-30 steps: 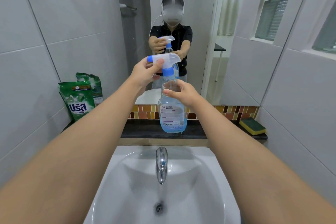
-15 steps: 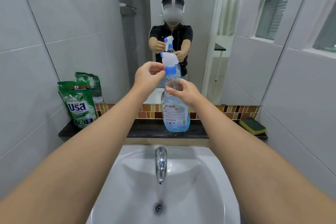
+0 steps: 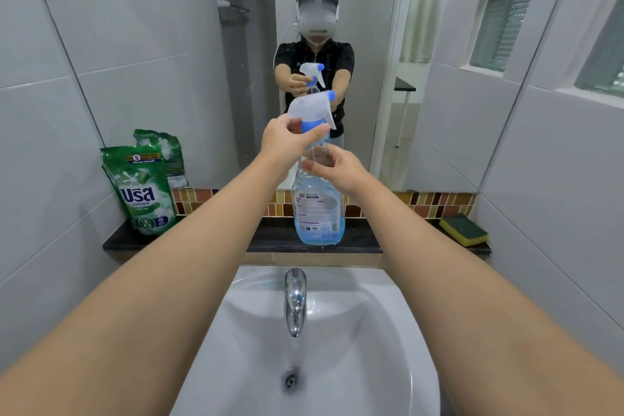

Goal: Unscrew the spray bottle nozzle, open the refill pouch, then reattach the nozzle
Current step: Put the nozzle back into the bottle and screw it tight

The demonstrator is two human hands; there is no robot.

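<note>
Refill pouch (image 3: 143,191) stands unopened at the left end of the dark ledge (image 3: 189,240), position unchanged. Left hand (image 3: 287,140) pinches the blue collar of the nozzle (image 3: 312,108); the nozzle's tip, facing the camera half a second ago, now points right. Spray bottle (image 3: 319,209) rests upright on the ledge centre, as before. Right hand (image 3: 332,167) wraps the bottle's neck, grip unaltered. Sponge (image 3: 464,230) lies far right.

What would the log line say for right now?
step: unscrewing | left hand: on nozzle | right hand: holds spray bottle | refill pouch: untouched
</note>
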